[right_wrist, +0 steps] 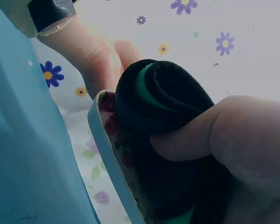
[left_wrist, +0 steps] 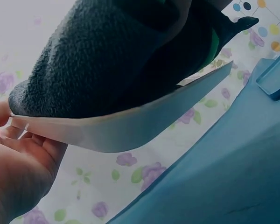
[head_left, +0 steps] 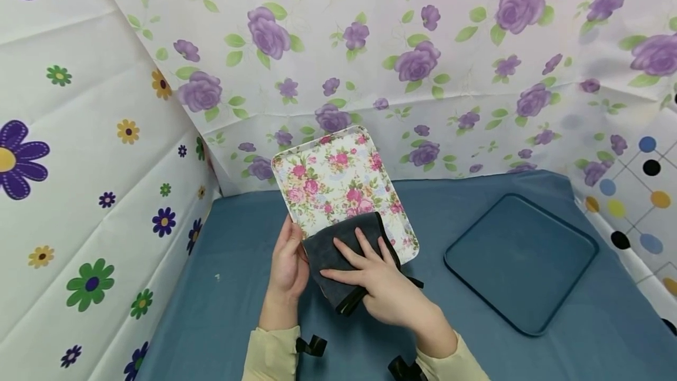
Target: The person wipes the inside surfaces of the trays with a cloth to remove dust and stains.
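A white tray point(head_left: 338, 178) with pink flowers is tilted up off the table. My left hand point(head_left: 288, 257) grips its left edge, thumb at the rim and fingers beneath, as the left wrist view also shows. On the lower part of the tray lies a folded dark grey cloth point(head_left: 338, 246). My right hand point(head_left: 381, 281) presses on this cloth with its fingers spread and fairly straight. In the right wrist view the thumb point(right_wrist: 186, 142) rests against the cloth's rolled fold point(right_wrist: 163, 93), which shows a green strip.
A blue square tray point(head_left: 520, 263) with a dark rim lies flat at the right of the blue-covered table point(head_left: 238, 287). Flowered sheets point(head_left: 328, 34) hang behind and at the left; a dotted sheet point(head_left: 634, 204) hangs at the right. Black straps point(head_left: 312, 346) circle both wrists.
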The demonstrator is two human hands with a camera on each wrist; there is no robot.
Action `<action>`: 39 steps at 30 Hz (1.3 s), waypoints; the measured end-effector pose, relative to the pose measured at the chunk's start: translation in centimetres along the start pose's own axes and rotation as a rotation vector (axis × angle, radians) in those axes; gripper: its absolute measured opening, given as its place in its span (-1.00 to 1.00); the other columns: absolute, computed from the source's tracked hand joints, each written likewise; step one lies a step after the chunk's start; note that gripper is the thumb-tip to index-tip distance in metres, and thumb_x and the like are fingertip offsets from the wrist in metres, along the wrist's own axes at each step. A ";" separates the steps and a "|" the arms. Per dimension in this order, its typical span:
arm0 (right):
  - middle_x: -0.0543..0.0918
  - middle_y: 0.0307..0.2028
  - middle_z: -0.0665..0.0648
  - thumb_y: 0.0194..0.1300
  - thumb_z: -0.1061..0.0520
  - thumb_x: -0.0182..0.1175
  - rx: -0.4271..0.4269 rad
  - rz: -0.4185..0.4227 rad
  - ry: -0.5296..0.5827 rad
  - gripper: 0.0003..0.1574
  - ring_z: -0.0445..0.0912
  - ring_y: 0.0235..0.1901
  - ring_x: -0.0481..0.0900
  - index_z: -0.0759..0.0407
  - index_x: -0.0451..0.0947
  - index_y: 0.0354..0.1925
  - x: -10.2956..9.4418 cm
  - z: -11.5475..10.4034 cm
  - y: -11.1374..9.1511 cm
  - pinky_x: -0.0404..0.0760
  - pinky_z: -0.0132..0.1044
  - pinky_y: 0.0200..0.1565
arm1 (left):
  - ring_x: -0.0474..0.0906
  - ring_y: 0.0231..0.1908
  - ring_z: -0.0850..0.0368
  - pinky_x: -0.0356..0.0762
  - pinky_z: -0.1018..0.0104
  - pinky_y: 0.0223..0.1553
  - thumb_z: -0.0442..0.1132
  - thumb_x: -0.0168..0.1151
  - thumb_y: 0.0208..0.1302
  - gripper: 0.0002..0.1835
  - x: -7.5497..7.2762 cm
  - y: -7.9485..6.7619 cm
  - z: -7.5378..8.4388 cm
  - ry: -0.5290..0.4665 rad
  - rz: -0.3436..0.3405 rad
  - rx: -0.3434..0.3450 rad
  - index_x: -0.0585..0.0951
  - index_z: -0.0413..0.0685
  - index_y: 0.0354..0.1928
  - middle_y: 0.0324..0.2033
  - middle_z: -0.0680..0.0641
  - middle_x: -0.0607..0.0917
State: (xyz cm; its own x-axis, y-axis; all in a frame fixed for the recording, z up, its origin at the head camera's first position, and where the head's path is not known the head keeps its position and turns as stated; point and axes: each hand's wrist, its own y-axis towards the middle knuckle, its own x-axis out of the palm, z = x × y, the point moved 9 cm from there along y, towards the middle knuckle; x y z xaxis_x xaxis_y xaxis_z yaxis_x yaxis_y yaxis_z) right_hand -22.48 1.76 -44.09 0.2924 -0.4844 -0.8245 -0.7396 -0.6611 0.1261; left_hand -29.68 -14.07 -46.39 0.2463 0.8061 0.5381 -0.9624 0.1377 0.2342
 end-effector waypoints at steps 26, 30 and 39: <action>-0.06 0.71 -0.15 0.10 0.72 0.02 0.019 0.010 -0.010 0.35 0.00 0.68 -0.42 -0.49 0.46 0.51 -1.2 1.2 -0.5 -0.35 0.43 0.55 | -0.16 0.68 0.04 0.00 0.20 0.62 -0.02 -0.23 0.80 -0.28 0.1 -0.1 0.7 0.002 -0.041 0.026 -0.20 -0.01 0.76 0.72 -0.04 -0.06; -0.05 0.71 -0.14 0.10 0.72 -0.02 0.043 0.027 0.003 0.36 0.02 0.68 -0.43 -0.49 0.44 0.52 -1.8 1.9 -0.7 -0.36 0.46 0.53 | -0.15 0.68 0.02 0.02 0.20 0.61 -0.02 -0.22 0.80 -0.28 0.0 -0.1 0.8 0.011 -0.046 0.033 -0.20 -0.02 0.76 0.72 -0.05 -0.07; -0.06 0.70 -0.16 0.11 0.71 -0.04 0.072 0.071 0.010 0.35 0.03 0.68 -0.44 -0.51 0.44 0.52 -2.6 3.1 -1.0 -0.39 0.48 0.51 | 0.08 0.63 0.08 0.17 0.21 0.57 -0.03 -0.26 0.80 -0.30 0.0 -0.1 0.9 -0.022 -0.061 0.035 -0.19 0.01 0.76 0.71 -0.08 0.00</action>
State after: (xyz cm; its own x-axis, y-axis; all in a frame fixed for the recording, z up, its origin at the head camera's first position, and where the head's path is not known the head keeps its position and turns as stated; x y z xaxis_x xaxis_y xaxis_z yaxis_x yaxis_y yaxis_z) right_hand -24.32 5.46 -43.82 0.2436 -0.5345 -0.8093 -0.8001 -0.5824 0.1438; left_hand -29.48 -14.67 -45.67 0.3070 0.7837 0.5399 -0.9411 0.1656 0.2947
